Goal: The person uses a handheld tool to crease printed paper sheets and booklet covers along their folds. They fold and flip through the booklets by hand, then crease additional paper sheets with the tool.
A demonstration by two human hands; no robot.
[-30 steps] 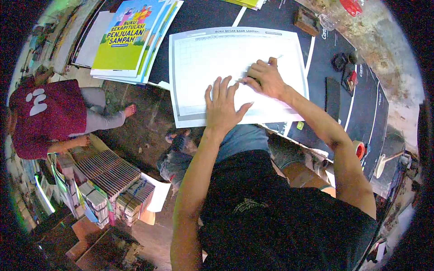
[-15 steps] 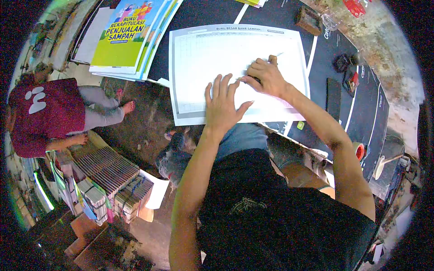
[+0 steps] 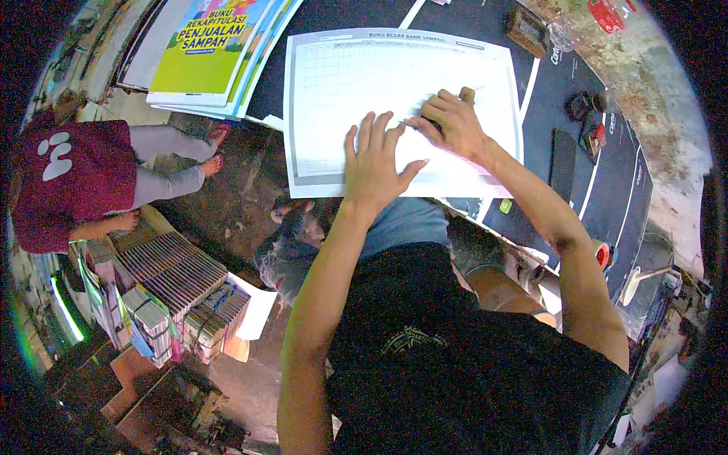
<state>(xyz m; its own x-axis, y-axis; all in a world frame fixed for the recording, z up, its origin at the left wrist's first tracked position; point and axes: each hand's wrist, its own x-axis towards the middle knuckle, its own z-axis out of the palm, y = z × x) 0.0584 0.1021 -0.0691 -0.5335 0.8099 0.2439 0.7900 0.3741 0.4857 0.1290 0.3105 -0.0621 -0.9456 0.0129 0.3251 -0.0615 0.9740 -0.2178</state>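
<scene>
A large white printed sheet point(image 3: 334, 91), headed "BUKU BESAR BANK SAMPAH" with a faint table grid and grey border, lies on the black tabletop in front of me. My left hand point(image 3: 375, 163) rests on its lower middle, palm down, fingers spread. Just to the right, my right hand point(image 3: 455, 129) is closed on the sheet, fingers curled and thumb pointing left toward my left fingertips. Something thin may be in its grasp, but the fingers hide it. The lower right of the sheet is bright with glare.
A stack of colourful booklets point(image 3: 201, 68) lies at the upper left. On the table's right are a dark block point(image 3: 561, 163), a brown block point(image 3: 528, 32) and a tape roll point(image 3: 601, 254). A person in a maroon shirt point(image 3: 83, 182) sits left, beside bundled stacks of booklets point(image 3: 174, 273).
The view has shifted slightly, so the sheet and booklets appear higher. Both hands stay on the sheet in nearly the same pose, the right one slightly farther from the left.
</scene>
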